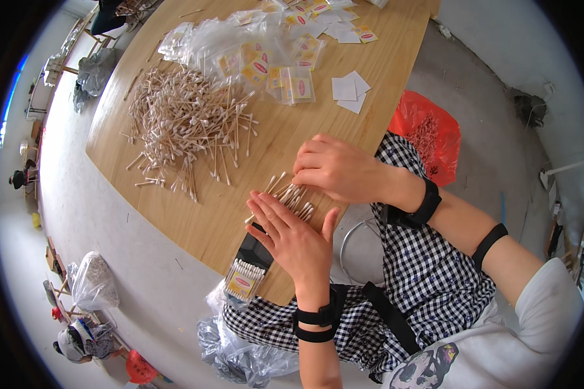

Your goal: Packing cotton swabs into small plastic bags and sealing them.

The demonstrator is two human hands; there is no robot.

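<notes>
Plastic pouch (242, 284) holds cotton swabs (247, 269) while left hand (296, 243) lies spread, right hand (336, 167) curls, grip unclear.

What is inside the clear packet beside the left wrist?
Cotton swabs and, in front, a yellow-and-white card show; whatever the card covers inside the packet can't be seen.

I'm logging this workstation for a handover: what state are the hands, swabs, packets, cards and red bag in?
Small swab bunch, partly covered by the hands
Left hand, flat, fingers extended over the bunch
Right hand, fingers curled at the bunch; grip partly hidden
Large swab pile, loose, tangled
Swab packet, filled; seal unclear
Clear packets, heaped
White cards, loose, overlapping
Red bag, open, something inside
</notes>
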